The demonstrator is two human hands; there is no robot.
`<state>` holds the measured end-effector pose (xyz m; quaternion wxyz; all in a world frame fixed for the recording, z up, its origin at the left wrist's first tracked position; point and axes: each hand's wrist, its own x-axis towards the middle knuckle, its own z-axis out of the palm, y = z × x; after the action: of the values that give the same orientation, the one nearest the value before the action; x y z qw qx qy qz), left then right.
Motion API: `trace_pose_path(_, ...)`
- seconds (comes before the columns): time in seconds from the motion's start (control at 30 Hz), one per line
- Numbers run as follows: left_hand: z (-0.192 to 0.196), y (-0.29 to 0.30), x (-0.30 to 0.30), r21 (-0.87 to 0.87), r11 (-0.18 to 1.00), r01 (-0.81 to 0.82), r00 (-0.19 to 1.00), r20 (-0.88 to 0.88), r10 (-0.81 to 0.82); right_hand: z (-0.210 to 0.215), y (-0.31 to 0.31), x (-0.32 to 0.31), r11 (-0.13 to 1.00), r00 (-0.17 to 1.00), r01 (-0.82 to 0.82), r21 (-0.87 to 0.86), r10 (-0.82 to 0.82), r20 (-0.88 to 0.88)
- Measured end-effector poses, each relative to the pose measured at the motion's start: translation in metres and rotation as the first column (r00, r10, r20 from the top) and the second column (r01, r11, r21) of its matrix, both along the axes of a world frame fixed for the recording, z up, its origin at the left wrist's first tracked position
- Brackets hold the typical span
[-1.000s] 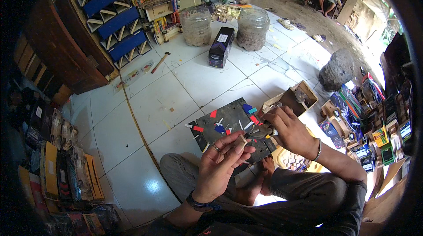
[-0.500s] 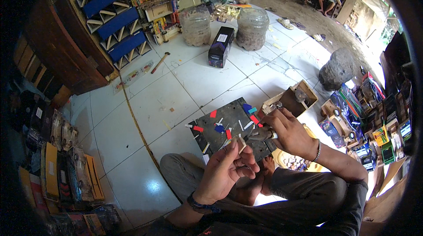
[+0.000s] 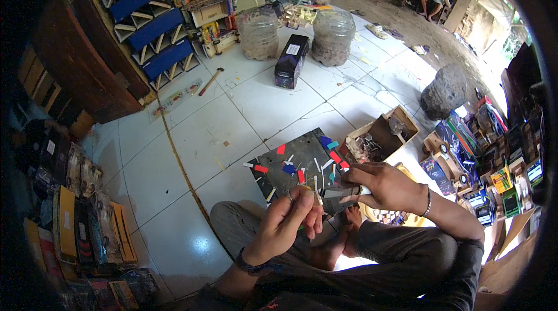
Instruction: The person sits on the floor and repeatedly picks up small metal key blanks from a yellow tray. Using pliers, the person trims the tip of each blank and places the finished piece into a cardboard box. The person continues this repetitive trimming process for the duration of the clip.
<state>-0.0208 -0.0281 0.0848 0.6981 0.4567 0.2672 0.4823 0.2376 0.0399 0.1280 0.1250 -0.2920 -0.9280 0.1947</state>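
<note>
While the person sits cross-legged on the white tiled floor [image 3: 192, 148], I see both hands at work above a dark board [image 3: 302, 145]. The left hand [image 3: 286, 216] pinches a small pale wooden piece [image 3: 318, 196] between thumb and fingers, over the board's near edge. The right hand [image 3: 388, 186] is wrapped around a metal tool [image 3: 342, 193] with a light handle, its working end pointing left toward the piece. The hands are near each other but apart; from here I cannot tell whether the tool touches the wood. Fingers hide much of both things.

Red scraps [image 3: 261, 169], a blue scrap [image 3: 289, 169] and thin white slivers lie scattered across the board. Just beyond its right corner stands an open wooden box [image 3: 381, 135], with small clutter in its left part. A yellow basin [image 3: 416, 221] of little blocks sits below the right hand.

Farther out on the tiles, a tall black box [image 3: 292, 61] stands between two cloudy plastic containers [image 3: 257, 35]. A hammer [image 3: 211, 82] lies to the left, near a blue rack [image 3: 145, 22], and a big grey stone [image 3: 444, 91] rests off to the right.
</note>
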Motion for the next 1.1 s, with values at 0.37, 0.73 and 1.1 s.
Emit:
trace_pose_path(0.37,0.005,-0.003,-0.002,0.032,0.999,0.028,0.998,-0.065,-0.026,0.007,0.003,0.005,0.949,0.998,-0.056,-0.311,0.061,0.005)
trace_pose_path(0.73,0.002,-0.004,0.003,0.0,0.999,-0.037,0.999,-0.034,0.037,0.006,0.003,0.009,1.0,0.991,-0.031,0.006,0.03,0.132)
trace_pose_path(1.1,-0.007,-0.002,0.0,0.099,0.993,0.063,0.998,-0.009,-0.062,0.0,0.006,0.01,0.986,1.0,0.002,0.169,0.0,-0.015)
